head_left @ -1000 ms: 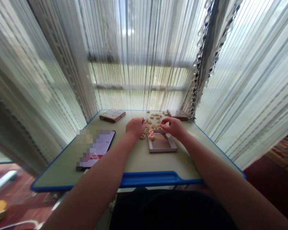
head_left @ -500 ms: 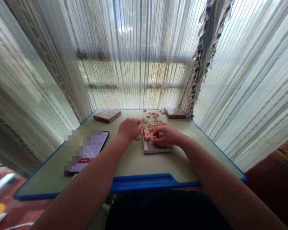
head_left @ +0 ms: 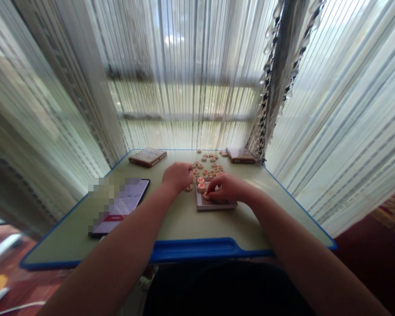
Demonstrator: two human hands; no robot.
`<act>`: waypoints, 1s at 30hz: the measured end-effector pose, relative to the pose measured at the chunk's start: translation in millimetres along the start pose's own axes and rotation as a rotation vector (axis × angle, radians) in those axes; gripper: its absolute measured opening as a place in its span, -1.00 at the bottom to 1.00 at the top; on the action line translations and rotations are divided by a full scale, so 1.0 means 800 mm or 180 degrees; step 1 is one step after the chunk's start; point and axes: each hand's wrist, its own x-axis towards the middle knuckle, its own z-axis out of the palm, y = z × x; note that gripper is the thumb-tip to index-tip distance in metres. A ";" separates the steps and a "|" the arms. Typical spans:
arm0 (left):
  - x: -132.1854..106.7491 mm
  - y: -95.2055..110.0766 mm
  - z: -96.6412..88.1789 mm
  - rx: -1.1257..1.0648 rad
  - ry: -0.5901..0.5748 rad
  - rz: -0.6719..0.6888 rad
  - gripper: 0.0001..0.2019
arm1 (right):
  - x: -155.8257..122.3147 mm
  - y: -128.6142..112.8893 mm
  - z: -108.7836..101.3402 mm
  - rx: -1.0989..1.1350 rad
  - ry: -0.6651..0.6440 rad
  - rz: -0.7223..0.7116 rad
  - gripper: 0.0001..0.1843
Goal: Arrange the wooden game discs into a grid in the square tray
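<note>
A shallow grey tray (head_left: 217, 205) lies in the middle of a blue-rimmed table (head_left: 197, 250). My right hand (head_left: 225, 187) rests over the tray, its fingertips pinched on a round wooden game piece (head_left: 206, 195) inside it. Two more pieces (head_left: 200, 185) sit at the tray's far left corner. My left hand (head_left: 177, 175) is curled just left of the tray, fingers closed beside a piece (head_left: 188, 188) on the table; what it holds is hidden. Several loose round pieces (head_left: 210, 161) are scattered behind the tray.
A phone (head_left: 121, 206) lies at the left of the table. Two flat brown boxes stand at the back: one on the left (head_left: 148, 157), another to the right (head_left: 240, 155). Striped sheer curtains (head_left: 332, 109) surround the table on three sides.
My right hand came back from the loose pieces to over the tray and set its fingertips on a piece inside it. My left hand barely moved. The view shifted slightly.
</note>
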 end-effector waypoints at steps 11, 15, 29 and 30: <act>0.000 0.000 0.005 0.0039 -0.0048 0.0066 -0.68 | 0.002 0.005 0.000 -0.0176 0.0033 -0.0141 -0.79; 0.000 0.000 0.005 0.0059 -0.0077 0.0043 -0.68 | 0.004 0.004 0.005 -0.0193 0.0067 -0.0234 -0.77; -0.001 0.004 0.005 -0.0138 -0.0312 0.0355 -0.68 | 0.003 -0.006 0.007 -0.0283 0.0126 -0.0399 -0.72; -0.002 0.005 0.005 -0.0162 -0.0346 0.0448 -0.69 | 0.003 -0.005 0.007 -0.0287 0.0136 -0.0425 -0.72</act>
